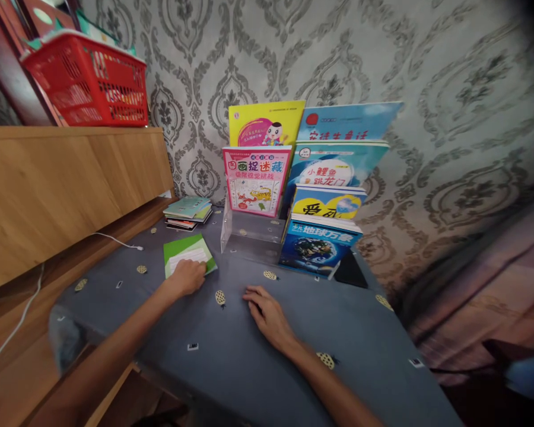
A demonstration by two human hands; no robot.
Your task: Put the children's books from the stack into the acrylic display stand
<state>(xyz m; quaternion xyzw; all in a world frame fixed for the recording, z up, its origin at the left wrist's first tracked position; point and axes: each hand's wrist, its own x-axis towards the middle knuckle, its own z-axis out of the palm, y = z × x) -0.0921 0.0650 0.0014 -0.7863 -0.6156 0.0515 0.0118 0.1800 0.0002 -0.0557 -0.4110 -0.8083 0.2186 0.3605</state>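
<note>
A thin green book [178, 244] with a white panel on its cover lies at the left of the table. Over its near edge is my left hand [188, 277], fingers curled closed on the book; the fingertips are partly hidden. My right hand [267, 314] rests on the cloth-covered table with nothing in it, fingers loosely bent and a gap at the thumb. Beyond it stands a clear acrylic book rack [253, 240]. A pink picture book [258, 181] stands upright in the rack's left side, and a blue book with a globe [318, 249] is at the right front.
Behind the green book sits a small stack of books [188, 212]. More books fill the rack, including a yellow one [267, 121] and a teal one [338, 163]. A dark flat object [352, 271] lies right of the rack. A red basket [89, 80] stands on the wooden cabinet [71, 196].
</note>
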